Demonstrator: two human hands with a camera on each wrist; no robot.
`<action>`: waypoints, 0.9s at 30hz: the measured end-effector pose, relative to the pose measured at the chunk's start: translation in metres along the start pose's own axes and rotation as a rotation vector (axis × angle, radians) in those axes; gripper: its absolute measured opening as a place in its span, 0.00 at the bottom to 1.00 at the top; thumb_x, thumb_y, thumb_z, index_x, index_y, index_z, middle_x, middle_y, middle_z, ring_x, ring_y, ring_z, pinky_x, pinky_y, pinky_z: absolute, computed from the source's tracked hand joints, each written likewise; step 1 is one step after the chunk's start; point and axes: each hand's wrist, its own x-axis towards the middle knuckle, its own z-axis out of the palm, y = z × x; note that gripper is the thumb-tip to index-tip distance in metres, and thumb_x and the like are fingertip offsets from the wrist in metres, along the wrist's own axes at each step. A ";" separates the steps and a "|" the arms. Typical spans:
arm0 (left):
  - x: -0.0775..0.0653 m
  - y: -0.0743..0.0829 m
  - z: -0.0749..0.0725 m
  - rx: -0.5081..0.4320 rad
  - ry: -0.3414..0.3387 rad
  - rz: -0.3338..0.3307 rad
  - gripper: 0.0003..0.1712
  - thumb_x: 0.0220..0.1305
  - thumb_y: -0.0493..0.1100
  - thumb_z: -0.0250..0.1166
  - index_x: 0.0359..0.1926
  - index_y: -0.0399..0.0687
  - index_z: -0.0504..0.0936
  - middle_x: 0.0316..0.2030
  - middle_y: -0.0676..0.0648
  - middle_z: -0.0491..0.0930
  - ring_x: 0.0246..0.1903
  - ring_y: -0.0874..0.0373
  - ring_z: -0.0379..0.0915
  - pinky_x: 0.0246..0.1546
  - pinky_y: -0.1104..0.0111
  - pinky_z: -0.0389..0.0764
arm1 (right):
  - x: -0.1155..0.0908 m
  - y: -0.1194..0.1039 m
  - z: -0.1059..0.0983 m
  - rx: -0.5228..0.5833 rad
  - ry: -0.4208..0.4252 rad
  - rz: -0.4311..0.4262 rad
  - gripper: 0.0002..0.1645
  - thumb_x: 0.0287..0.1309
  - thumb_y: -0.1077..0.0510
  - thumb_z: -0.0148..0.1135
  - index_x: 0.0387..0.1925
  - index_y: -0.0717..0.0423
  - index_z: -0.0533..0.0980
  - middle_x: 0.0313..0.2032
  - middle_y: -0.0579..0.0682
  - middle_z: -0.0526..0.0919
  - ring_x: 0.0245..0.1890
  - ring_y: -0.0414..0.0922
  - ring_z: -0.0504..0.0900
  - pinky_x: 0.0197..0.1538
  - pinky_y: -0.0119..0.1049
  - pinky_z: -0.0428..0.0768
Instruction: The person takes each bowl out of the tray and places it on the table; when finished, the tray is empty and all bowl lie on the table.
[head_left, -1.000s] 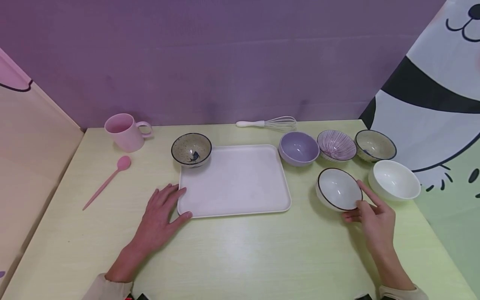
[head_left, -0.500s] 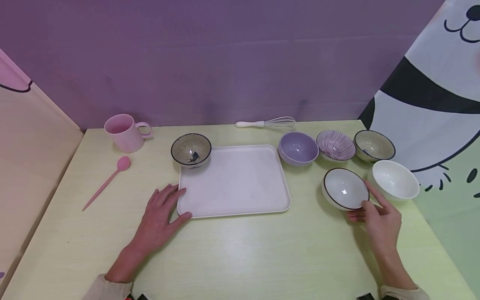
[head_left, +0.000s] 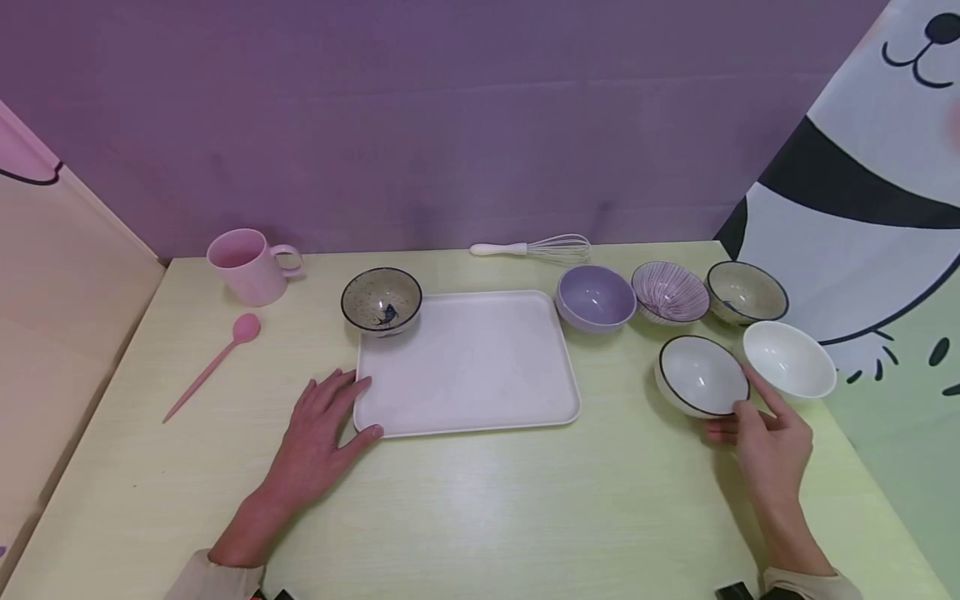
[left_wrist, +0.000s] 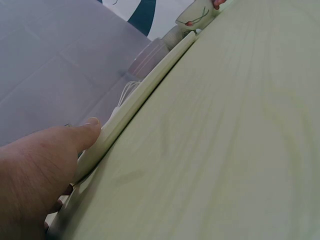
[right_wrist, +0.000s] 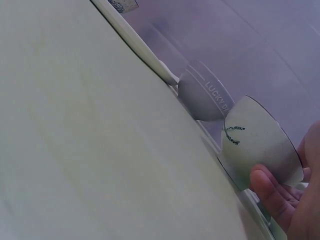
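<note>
My right hand [head_left: 776, 450] holds a white bowl with a dark rim [head_left: 701, 375] at its right side, thumb by the rim and index finger along the far side. The right wrist view shows a green sprig on this bowl's outer wall [right_wrist: 257, 140], its base close to the tabletop. My left hand [head_left: 318, 442] rests at the near left corner of a white rectangular tray [head_left: 468, 367], thumb on the front edge and fingers spread along the left side. In the left wrist view that thumb [left_wrist: 85, 134] lies against the tray rim. A speckled bowl with a dark rim [head_left: 381, 300] overlaps the tray's far left corner.
Right of the tray stand a purple bowl [head_left: 596, 298], a purple-striped bowl [head_left: 670, 292], a beige dark-rimmed bowl [head_left: 747, 292] and a plain white bowl [head_left: 789, 360]. A whisk [head_left: 532, 247] lies behind the tray. At left are a pink mug [head_left: 255, 267] and a pink spoon [head_left: 212, 367].
My right hand has slid the dark-rimmed white bowl to the right, close to the plain white bowl. The left hand and tray have stayed in place.
</note>
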 end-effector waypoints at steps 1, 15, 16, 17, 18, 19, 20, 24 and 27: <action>0.000 0.000 0.000 -0.001 -0.001 -0.001 0.39 0.70 0.51 0.76 0.76 0.42 0.78 0.74 0.31 0.74 0.78 0.32 0.63 0.82 0.34 0.54 | 0.000 0.000 0.000 -0.003 0.002 -0.001 0.34 0.76 0.67 0.51 0.79 0.50 0.75 0.22 0.43 0.90 0.17 0.40 0.89 0.23 0.31 0.88; -0.001 -0.002 0.001 0.007 0.008 0.011 0.39 0.70 0.51 0.75 0.76 0.42 0.77 0.75 0.31 0.73 0.78 0.32 0.63 0.82 0.33 0.54 | 0.006 0.001 0.000 -0.023 0.044 -0.030 0.31 0.78 0.66 0.52 0.77 0.51 0.78 0.22 0.41 0.90 0.17 0.39 0.89 0.23 0.30 0.87; -0.001 -0.002 0.001 0.007 0.008 0.011 0.39 0.70 0.51 0.76 0.76 0.42 0.77 0.75 0.31 0.73 0.78 0.32 0.63 0.82 0.33 0.54 | 0.006 0.001 0.000 -0.021 0.045 -0.032 0.31 0.78 0.66 0.52 0.77 0.51 0.78 0.22 0.41 0.90 0.17 0.39 0.88 0.23 0.30 0.87; -0.001 -0.002 0.001 0.007 0.009 0.012 0.39 0.70 0.51 0.76 0.76 0.42 0.77 0.74 0.31 0.73 0.78 0.32 0.63 0.82 0.33 0.54 | 0.006 0.001 0.001 -0.022 0.045 -0.037 0.31 0.78 0.66 0.53 0.77 0.51 0.78 0.22 0.41 0.90 0.17 0.39 0.88 0.23 0.30 0.87; -0.001 -0.002 0.001 0.005 0.011 0.015 0.39 0.70 0.51 0.76 0.76 0.42 0.78 0.74 0.31 0.74 0.77 0.32 0.63 0.81 0.33 0.54 | 0.006 0.001 0.001 -0.017 0.046 -0.040 0.31 0.77 0.66 0.53 0.77 0.51 0.78 0.22 0.41 0.90 0.17 0.39 0.88 0.23 0.30 0.87; -0.001 -0.002 0.001 0.005 0.012 0.015 0.39 0.69 0.50 0.76 0.76 0.42 0.78 0.74 0.31 0.74 0.77 0.31 0.63 0.81 0.33 0.54 | 0.006 0.001 0.001 -0.014 0.045 -0.042 0.31 0.77 0.66 0.53 0.77 0.51 0.78 0.22 0.41 0.90 0.17 0.39 0.89 0.23 0.30 0.87; -0.001 -0.001 0.001 0.005 0.013 0.015 0.39 0.69 0.50 0.76 0.76 0.42 0.78 0.74 0.31 0.74 0.77 0.31 0.63 0.81 0.33 0.54 | 0.007 0.000 0.002 -0.012 0.044 -0.043 0.31 0.77 0.66 0.53 0.77 0.51 0.78 0.22 0.41 0.90 0.17 0.39 0.89 0.23 0.30 0.87; -0.001 0.000 0.000 -0.001 0.009 0.008 0.39 0.70 0.50 0.76 0.76 0.42 0.78 0.74 0.31 0.73 0.77 0.31 0.63 0.82 0.33 0.54 | 0.007 0.001 0.002 -0.010 0.039 -0.040 0.31 0.78 0.65 0.54 0.77 0.50 0.77 0.22 0.41 0.90 0.17 0.39 0.89 0.23 0.30 0.87; 0.000 0.000 0.000 0.002 0.008 0.008 0.39 0.70 0.50 0.76 0.76 0.41 0.78 0.74 0.31 0.73 0.77 0.32 0.63 0.82 0.33 0.54 | 0.008 0.001 0.002 -0.010 0.031 -0.039 0.31 0.78 0.64 0.55 0.78 0.50 0.77 0.23 0.41 0.91 0.18 0.38 0.89 0.24 0.29 0.88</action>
